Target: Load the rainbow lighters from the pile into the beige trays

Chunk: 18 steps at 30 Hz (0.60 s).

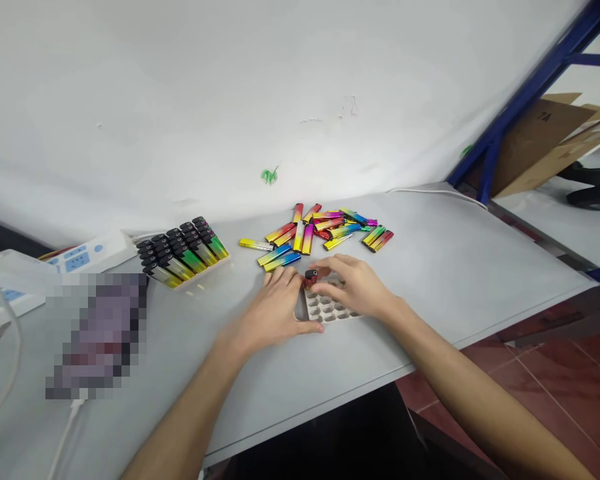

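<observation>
A pale tray with rows of round holes (325,313) lies on the table before me. My left hand (275,307) spans its left side, thumb at the near corner and fingers by the far corner, gripping it. A red lighter with a black top (311,275) stands upright at the tray's far left corner. My right hand (357,283) has its thumb and fingers closed around that lighter; its lower end is hidden. Just beyond my hands lies a loose pile of shiny multicoloured lighters (307,237).
At left stands a second tray (205,273) packed with upright black-topped lighters. Nearer me is a pixelated, phone-like object (100,333) with a white cable. Power strips (77,257) sit at the left edge. A blue rack (487,167) with cardboard boxes (540,137) stands at right.
</observation>
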Each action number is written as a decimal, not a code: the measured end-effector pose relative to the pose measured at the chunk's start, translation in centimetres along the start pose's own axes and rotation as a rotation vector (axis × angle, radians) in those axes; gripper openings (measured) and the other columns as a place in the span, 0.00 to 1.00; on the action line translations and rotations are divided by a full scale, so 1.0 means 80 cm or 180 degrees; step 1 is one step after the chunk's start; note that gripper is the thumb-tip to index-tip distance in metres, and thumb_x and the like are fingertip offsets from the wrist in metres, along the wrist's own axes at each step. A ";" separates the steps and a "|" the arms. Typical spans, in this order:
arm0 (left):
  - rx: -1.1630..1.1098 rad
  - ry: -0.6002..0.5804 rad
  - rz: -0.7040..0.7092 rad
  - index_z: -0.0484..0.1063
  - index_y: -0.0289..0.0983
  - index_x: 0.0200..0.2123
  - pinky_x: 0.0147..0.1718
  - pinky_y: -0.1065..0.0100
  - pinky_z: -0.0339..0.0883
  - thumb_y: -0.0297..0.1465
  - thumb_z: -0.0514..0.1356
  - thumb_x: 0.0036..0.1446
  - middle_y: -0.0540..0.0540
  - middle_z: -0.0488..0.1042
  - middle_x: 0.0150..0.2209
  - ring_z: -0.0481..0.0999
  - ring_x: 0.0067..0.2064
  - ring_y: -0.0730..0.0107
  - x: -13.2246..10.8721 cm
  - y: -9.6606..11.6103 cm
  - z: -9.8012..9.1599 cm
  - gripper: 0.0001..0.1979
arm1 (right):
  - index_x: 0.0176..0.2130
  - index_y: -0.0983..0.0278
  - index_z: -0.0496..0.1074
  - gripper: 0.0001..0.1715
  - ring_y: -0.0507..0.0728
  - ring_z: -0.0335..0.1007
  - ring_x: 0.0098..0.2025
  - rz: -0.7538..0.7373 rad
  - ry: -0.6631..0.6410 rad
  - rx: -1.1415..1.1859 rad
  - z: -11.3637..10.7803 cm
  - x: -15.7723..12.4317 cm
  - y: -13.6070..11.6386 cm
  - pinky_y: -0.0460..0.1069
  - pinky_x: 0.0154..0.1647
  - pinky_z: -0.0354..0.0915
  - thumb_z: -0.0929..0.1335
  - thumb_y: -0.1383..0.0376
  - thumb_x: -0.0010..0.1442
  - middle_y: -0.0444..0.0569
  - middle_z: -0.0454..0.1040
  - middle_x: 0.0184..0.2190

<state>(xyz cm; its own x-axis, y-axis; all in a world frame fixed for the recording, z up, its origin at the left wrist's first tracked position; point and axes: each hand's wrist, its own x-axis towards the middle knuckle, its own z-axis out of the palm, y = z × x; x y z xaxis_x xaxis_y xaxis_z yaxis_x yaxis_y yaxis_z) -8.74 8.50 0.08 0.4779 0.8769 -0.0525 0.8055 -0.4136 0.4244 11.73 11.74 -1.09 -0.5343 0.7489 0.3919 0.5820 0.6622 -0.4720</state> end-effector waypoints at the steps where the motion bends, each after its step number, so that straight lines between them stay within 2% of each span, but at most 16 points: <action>1: 0.0009 0.0000 -0.0032 0.65 0.38 0.37 0.52 0.50 0.59 0.55 0.66 0.43 0.41 0.68 0.46 0.65 0.52 0.48 0.000 -0.001 -0.002 0.29 | 0.49 0.61 0.72 0.17 0.57 0.72 0.41 0.0135 0.0103 -0.0037 -0.003 0.002 0.006 0.52 0.44 0.67 0.63 0.55 0.68 0.49 0.79 0.39; 3: 0.0038 0.0034 -0.0087 0.65 0.38 0.37 0.52 0.50 0.58 0.55 0.66 0.43 0.41 0.68 0.46 0.65 0.52 0.48 0.000 -0.005 -0.005 0.29 | 0.49 0.61 0.73 0.18 0.60 0.70 0.45 0.0457 0.0479 -0.0400 -0.011 0.010 0.026 0.55 0.48 0.65 0.58 0.60 0.70 0.51 0.78 0.43; 5: 0.0070 0.0074 -0.0126 0.65 0.38 0.37 0.52 0.50 0.59 0.57 0.65 0.43 0.42 0.68 0.45 0.65 0.51 0.48 0.001 -0.010 -0.007 0.30 | 0.50 0.64 0.74 0.18 0.65 0.65 0.51 0.0688 0.0695 -0.1098 -0.018 0.019 0.051 0.60 0.52 0.62 0.60 0.64 0.67 0.56 0.76 0.47; 7: 0.0073 0.0103 -0.0148 0.65 0.39 0.37 0.50 0.51 0.60 0.58 0.64 0.42 0.42 0.68 0.44 0.65 0.50 0.48 0.001 -0.015 -0.007 0.31 | 0.53 0.65 0.73 0.21 0.71 0.59 0.56 0.0985 0.0566 -0.1588 -0.023 0.027 0.078 0.64 0.52 0.61 0.63 0.69 0.62 0.59 0.72 0.53; 9: 0.0063 0.0128 -0.0160 0.65 0.39 0.37 0.49 0.51 0.60 0.60 0.64 0.40 0.43 0.68 0.44 0.65 0.50 0.48 0.002 -0.018 -0.008 0.33 | 0.53 0.66 0.73 0.23 0.73 0.56 0.57 0.1131 0.0399 -0.1704 -0.025 0.030 0.100 0.65 0.51 0.61 0.64 0.71 0.59 0.59 0.70 0.55; 11: 0.0059 0.0131 -0.0157 0.65 0.39 0.36 0.50 0.51 0.60 0.60 0.65 0.38 0.42 0.67 0.44 0.64 0.50 0.48 0.002 -0.019 -0.008 0.33 | 0.50 0.65 0.74 0.20 0.72 0.55 0.57 0.1102 0.0424 -0.1626 -0.026 0.029 0.115 0.65 0.52 0.61 0.65 0.70 0.59 0.59 0.71 0.54; 14: 0.0066 0.0099 -0.0164 0.65 0.39 0.36 0.50 0.51 0.60 0.59 0.65 0.39 0.42 0.67 0.44 0.64 0.51 0.48 0.003 -0.019 -0.008 0.33 | 0.44 0.63 0.75 0.13 0.70 0.57 0.57 0.0879 0.0751 -0.1288 -0.027 0.023 0.119 0.65 0.54 0.60 0.67 0.66 0.59 0.56 0.73 0.50; 16: 0.0060 0.0093 -0.0164 0.66 0.39 0.37 0.50 0.51 0.60 0.60 0.65 0.39 0.42 0.67 0.45 0.64 0.51 0.48 0.004 -0.019 -0.007 0.33 | 0.41 0.62 0.75 0.10 0.68 0.61 0.54 0.0820 0.0980 -0.0774 -0.029 0.020 0.112 0.64 0.55 0.61 0.69 0.63 0.58 0.54 0.75 0.47; 18: 0.0059 0.0103 -0.0149 0.66 0.39 0.37 0.50 0.51 0.60 0.60 0.65 0.38 0.42 0.67 0.45 0.64 0.52 0.47 0.004 -0.020 -0.005 0.33 | 0.41 0.61 0.73 0.11 0.64 0.68 0.49 0.0920 0.1080 0.0067 -0.031 0.017 0.099 0.62 0.53 0.64 0.70 0.60 0.58 0.52 0.75 0.45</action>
<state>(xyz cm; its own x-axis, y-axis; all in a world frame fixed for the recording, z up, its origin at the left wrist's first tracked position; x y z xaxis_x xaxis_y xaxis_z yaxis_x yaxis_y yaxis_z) -10.06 9.56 -0.24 0.4283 0.9026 -0.0426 0.8332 -0.3762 0.4054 17.17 18.06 -2.34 -0.1182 0.8710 0.4769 0.6634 0.4266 -0.6148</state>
